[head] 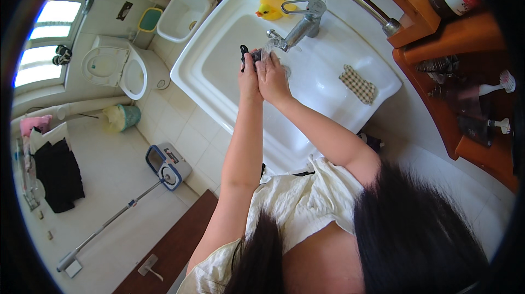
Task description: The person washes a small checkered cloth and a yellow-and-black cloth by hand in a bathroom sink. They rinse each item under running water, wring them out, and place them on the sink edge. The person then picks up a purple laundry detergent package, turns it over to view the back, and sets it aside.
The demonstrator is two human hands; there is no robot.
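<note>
Over the white washbasin, my left hand holds a small black object with a loop-like end sticking out to the left. My right hand lies against the same object from the right, its fingers wet. Water runs from the chrome single-lever tap onto the object and my fingers. Most of the object is hidden between my hands, so what it is cannot be told. Behind the basin's bowl, beside the tap, sits a yellow rubber duck.
A checked cloth lies on the basin's right ledge. To the right, an orange-brown wooden shelf holds brushes and containers. Leftward are a small white sink, a toilet, a mop bucket and a leaning mop.
</note>
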